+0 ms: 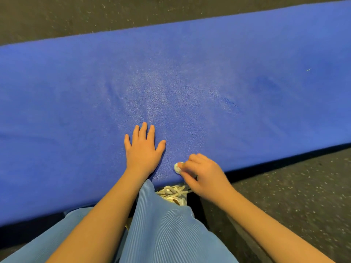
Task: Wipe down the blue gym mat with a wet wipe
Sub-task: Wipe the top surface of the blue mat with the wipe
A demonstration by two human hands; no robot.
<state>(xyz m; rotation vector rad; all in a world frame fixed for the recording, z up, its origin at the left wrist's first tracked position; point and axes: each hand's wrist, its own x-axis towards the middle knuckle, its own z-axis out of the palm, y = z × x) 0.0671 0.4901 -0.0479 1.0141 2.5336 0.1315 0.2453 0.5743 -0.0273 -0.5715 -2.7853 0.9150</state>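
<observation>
At the near edge of the blue mat, pinches a small wadded wipe in the curled right grip, pressed onto its surface. Rests the left grip flat on the mat beside it, fingers straight, holding nothing. Judging by one paler patch at the mat's middle, probably early: leaves both long ends to wipe.

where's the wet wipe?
Head view: the wet wipe, balled up, is pinched by the right hand on the blue mat near its front edge, just right of the flat left hand.
</observation>
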